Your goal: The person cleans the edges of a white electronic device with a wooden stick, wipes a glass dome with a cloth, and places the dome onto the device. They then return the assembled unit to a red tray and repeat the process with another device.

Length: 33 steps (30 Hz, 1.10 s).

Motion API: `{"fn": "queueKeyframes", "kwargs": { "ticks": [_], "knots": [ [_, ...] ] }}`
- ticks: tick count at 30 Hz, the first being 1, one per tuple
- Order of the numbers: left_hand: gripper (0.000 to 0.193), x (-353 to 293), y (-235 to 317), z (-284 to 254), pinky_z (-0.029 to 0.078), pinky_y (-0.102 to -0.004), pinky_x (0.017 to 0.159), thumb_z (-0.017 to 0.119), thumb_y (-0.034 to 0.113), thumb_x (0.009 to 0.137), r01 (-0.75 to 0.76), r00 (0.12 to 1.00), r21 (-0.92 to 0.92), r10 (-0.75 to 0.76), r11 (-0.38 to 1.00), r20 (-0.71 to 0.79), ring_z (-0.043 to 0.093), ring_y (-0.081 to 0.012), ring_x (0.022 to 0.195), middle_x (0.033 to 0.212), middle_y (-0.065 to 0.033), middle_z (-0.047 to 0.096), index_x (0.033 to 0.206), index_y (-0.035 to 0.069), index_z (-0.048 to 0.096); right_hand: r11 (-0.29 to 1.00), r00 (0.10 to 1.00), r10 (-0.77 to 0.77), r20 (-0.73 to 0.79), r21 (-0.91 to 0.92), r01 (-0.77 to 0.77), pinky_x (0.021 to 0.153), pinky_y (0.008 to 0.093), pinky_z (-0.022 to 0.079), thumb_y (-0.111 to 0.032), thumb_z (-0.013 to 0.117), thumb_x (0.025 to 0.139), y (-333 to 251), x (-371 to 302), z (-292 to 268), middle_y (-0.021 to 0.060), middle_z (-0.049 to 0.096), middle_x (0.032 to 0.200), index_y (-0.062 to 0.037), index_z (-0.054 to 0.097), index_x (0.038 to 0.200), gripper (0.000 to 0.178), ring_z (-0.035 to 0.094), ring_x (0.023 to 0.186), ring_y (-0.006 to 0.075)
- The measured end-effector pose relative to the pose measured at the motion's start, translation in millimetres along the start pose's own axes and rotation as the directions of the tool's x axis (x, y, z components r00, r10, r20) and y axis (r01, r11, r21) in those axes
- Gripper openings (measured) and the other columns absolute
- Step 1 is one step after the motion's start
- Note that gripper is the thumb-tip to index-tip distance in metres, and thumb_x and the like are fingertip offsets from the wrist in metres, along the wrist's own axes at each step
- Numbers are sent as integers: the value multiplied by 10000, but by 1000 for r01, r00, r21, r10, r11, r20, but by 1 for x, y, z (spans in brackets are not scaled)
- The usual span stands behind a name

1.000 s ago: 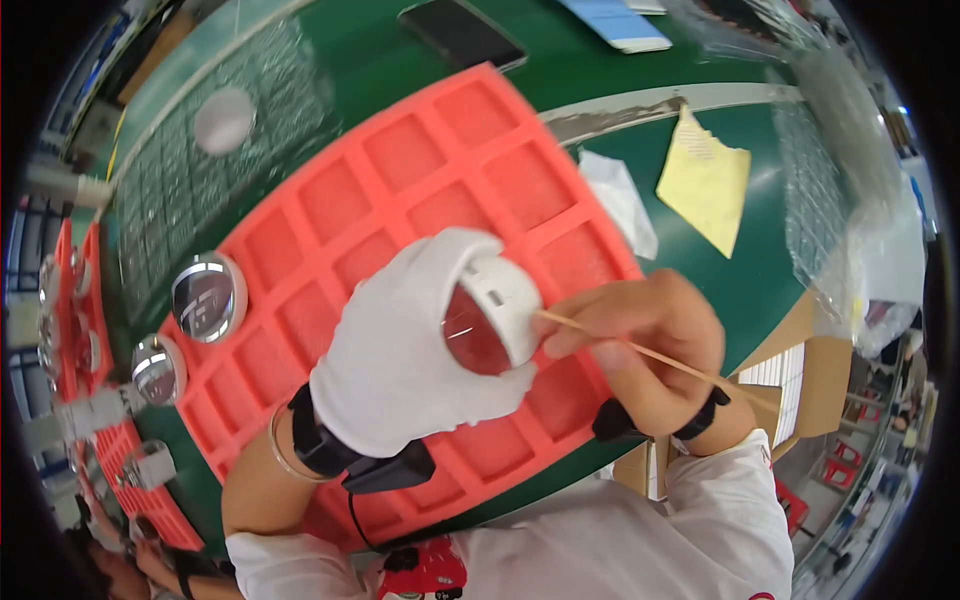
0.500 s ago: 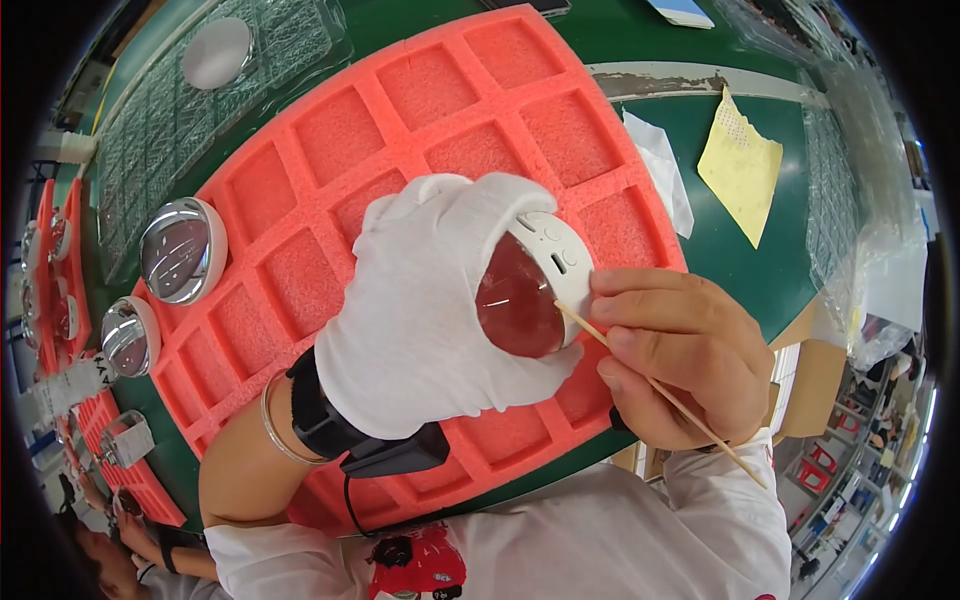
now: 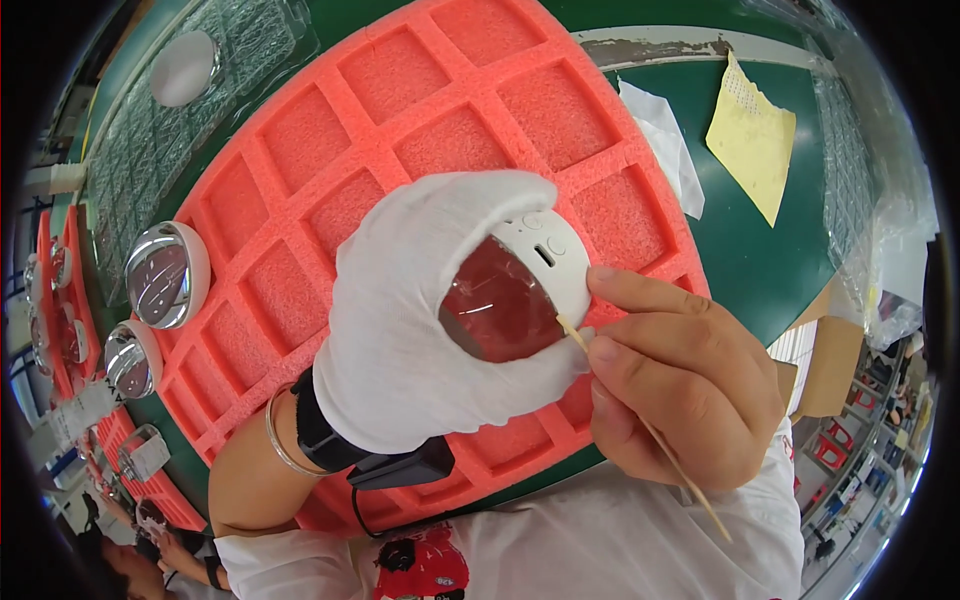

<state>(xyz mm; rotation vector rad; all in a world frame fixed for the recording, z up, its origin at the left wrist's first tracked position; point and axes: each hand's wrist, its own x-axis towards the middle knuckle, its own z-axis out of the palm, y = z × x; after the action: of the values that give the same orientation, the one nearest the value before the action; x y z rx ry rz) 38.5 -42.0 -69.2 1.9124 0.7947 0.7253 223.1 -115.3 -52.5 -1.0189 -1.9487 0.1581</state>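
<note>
My left hand (image 3: 400,310), in a white glove, is wrapped round a round white device (image 3: 568,275) with a glossy, mirror-like face that reflects red. A small slot and round buttons show on its white side. Bare, my right hand (image 3: 690,380) pinches a thin wooden stick (image 3: 692,488) between thumb and fingers. The stick's tip meets the seam between the glossy face and the white casing. My right index fingertip rests against the casing's edge. Both hands are above a red-pink foam tray (image 3: 395,75) with square pockets.
Two mirrored domes with white rims, a larger one (image 3: 165,275) and a smaller one (image 3: 130,360), sit at the tray's left edge. Clear plastic trays (image 3: 150,150) carry a white dome (image 3: 185,68). A yellow sheet (image 3: 752,140) and white paper (image 3: 662,145) lie right. Another person works lower left.
The device and my left hand have shifted slightly left in view, and the device is turned a little. The stick stays at the seam. The whole view has shifted somewhat against the tray.
</note>
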Motion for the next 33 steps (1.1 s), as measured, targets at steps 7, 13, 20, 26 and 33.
{"fn": "queueKeyframes", "kwargs": {
  "ticks": [7,13,20,26,33],
  "knots": [
    [631,-1,1,5,482,-296,861,790,127,670,24,999,-7,-24,1000,-45,613,-152,962,1048,-88,627,1231,8,527,997,999,38,2,-70,-38,637,372,606,148,698,584,-3,6,3,166,623,709,80,615,761,207,691,682,336],
    [601,3,2,9,475,-297,870,778,121,689,-67,997,144,69,987,-15,606,-167,983,1109,-103,600,1227,12,531,994,999,-38,13,-102,39,635,365,603,161,684,614,11,6,5,162,618,693,81,606,748,175,660,613,311],
    [582,3,3,10,461,-313,898,781,111,673,19,999,82,-17,996,-33,592,-194,1033,1159,-130,574,1200,18,551,989,997,77,29,123,-80,648,397,598,114,640,660,15,-7,-8,148,613,682,91,624,808,150,645,606,311],
    [605,7,6,4,469,-340,897,780,109,620,-61,998,130,61,990,1,600,-239,1027,1157,-138,583,1179,24,565,992,995,98,2,85,-98,672,429,592,60,633,672,10,-11,-4,151,613,680,93,636,834,165,652,626,324],
    [613,14,5,4,474,-350,889,766,127,606,-143,989,152,134,978,67,605,-253,1008,1148,-146,587,1175,19,567,985,990,143,1,94,-142,627,417,592,62,609,673,13,-9,-2,160,610,677,96,633,823,156,673,674,364]
  ]
}}
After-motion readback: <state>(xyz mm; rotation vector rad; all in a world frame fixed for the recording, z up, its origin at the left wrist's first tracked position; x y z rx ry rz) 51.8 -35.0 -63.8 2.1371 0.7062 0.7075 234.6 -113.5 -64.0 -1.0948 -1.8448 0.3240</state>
